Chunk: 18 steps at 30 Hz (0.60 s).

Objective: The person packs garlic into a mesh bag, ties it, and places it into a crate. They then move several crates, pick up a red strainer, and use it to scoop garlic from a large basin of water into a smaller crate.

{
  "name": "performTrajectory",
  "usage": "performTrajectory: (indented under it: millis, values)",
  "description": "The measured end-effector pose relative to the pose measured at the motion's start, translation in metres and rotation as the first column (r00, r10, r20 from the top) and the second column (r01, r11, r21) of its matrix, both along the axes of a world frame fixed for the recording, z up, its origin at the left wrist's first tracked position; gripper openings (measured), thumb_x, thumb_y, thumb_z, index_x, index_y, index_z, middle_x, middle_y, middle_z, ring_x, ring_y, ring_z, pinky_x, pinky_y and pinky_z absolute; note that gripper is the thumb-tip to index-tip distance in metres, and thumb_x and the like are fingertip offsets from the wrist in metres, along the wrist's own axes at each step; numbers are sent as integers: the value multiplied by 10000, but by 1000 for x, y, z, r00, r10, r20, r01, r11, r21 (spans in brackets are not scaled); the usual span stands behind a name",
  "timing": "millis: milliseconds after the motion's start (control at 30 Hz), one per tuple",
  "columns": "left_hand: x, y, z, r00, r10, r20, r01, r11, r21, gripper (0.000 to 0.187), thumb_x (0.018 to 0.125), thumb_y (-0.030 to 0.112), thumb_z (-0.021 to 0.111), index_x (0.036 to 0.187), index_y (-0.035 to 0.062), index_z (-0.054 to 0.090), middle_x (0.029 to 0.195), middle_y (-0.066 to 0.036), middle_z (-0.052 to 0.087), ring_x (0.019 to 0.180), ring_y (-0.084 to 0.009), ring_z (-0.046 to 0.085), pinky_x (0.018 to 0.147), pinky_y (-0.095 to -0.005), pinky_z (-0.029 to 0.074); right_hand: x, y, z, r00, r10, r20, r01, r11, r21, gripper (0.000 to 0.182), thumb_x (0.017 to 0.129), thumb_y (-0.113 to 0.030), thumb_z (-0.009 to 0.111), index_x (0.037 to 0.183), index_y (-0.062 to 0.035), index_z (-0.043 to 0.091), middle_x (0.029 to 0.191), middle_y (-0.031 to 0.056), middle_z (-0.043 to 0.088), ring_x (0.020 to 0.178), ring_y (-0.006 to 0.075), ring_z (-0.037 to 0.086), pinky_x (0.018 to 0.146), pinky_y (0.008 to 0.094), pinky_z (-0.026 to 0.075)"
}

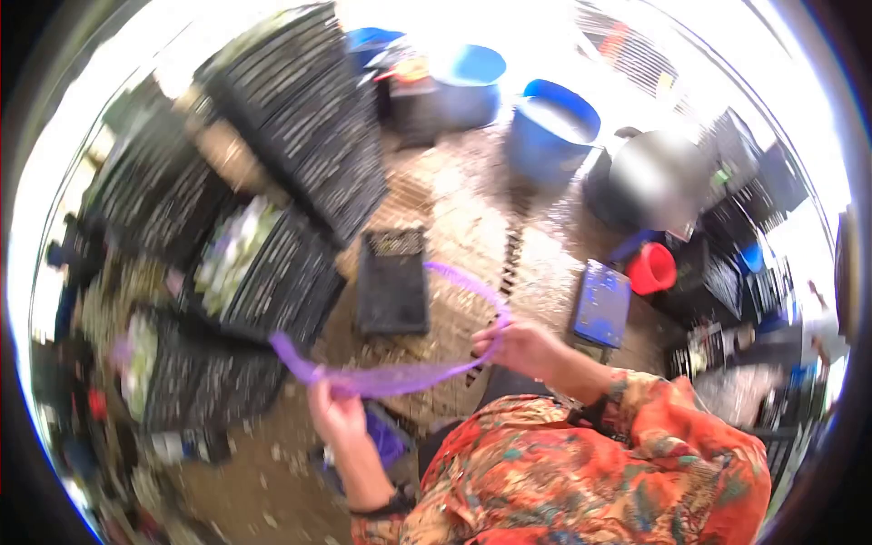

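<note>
A thin purple strip [400, 379], see-through like netting or film, hangs in a wide loop in front of my body. My left hand [336, 413] pinches it near one end, and a short tail sticks out to the left beyond my fingers. Farther right, my right hand [520, 347] is closed on the strip too, with a free length curling forward and left from it. Motion blur hides what the strip is exactly. Beyond the loop a black crate [393, 286] lies on the floor, apart from both hands.
Tall stacks of black crates [300, 118] stand at left, some with pale leafy produce [238, 241]. Blue tubs [554, 127] line the far side. At right are a purple-blue crate [601, 304], a red bucket [652, 268] and a dark drum [618, 191]. Purple material [389, 443] sits below my left hand.
</note>
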State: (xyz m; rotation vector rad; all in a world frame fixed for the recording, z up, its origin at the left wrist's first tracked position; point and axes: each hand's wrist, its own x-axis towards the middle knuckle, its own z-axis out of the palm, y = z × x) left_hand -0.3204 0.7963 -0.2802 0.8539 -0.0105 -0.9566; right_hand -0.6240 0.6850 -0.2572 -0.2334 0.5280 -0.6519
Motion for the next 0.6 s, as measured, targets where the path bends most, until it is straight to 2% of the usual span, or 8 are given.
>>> performTrajectory:
  millis: [100,167,267,333,400,433,533,600]
  values:
    - [-50,-37,44,964,163,210,-191,974,119,100,837,132,516,860,35,510,698,-43,536,621,-136,523,581,-252,448,-45,-25,-57,952,151,-265,-177,981,-75,242,834,-167,525,985,20,552,960,144,616,860,255,605,767,360,484]
    - [-82,-58,53,849,-34,527,-98,971,220,126,857,140,488,885,19,510,697,-34,530,619,-120,509,580,-243,442,-69,-60,-40,188,143,-972,-844,529,-85,315,811,-244,570,1017,-6,546,900,126,625,792,238,603,739,334,473]
    - [-149,-105,44,344,-448,825,10,881,474,98,824,52,525,889,-10,563,770,-48,560,678,-116,538,611,-259,459,-102,-94,-24,339,-156,-928,-837,399,-374,391,769,-317,621,1024,-29,550,796,97,621,718,221,582,704,339,463]
    - [-191,-138,39,78,-495,865,190,859,474,85,795,40,568,853,-19,585,737,-67,571,647,-118,532,600,-264,452,-103,-115,0,659,-240,-713,-549,494,-674,288,790,-242,594,941,3,585,838,87,634,726,205,600,687,343,476]
    - [-230,-176,54,-103,-533,840,272,797,539,97,772,60,607,813,-27,599,673,-80,563,600,-114,509,560,-261,419,-98,-142,19,807,-69,-587,-394,677,-622,229,794,-194,592,920,-3,591,810,61,628,695,158,584,644,302,474]
    - [-243,-191,57,-98,-545,833,254,796,550,97,772,60,607,813,-27,599,673,-80,563,600,-114,509,560,-261,419,-101,-157,23,913,75,-401,-286,819,-498,170,799,-146,591,899,-8,597,781,36,621,664,112,568,600,262,471]
    - [-252,-215,53,-24,-569,822,256,791,555,96,759,26,599,853,12,607,660,-118,545,577,-209,536,563,-293,430,-107,-193,25,908,88,-410,-295,830,-474,98,830,-99,559,864,-22,609,718,-8,596,629,60,538,563,212,447]
    - [-250,-223,51,16,-536,844,207,828,522,88,776,39,598,854,-2,608,658,-78,554,588,-152,525,559,-266,423,-114,-211,24,868,105,-486,-372,784,-496,144,849,-116,553,914,-5,617,736,22,631,658,72,589,596,221,481]
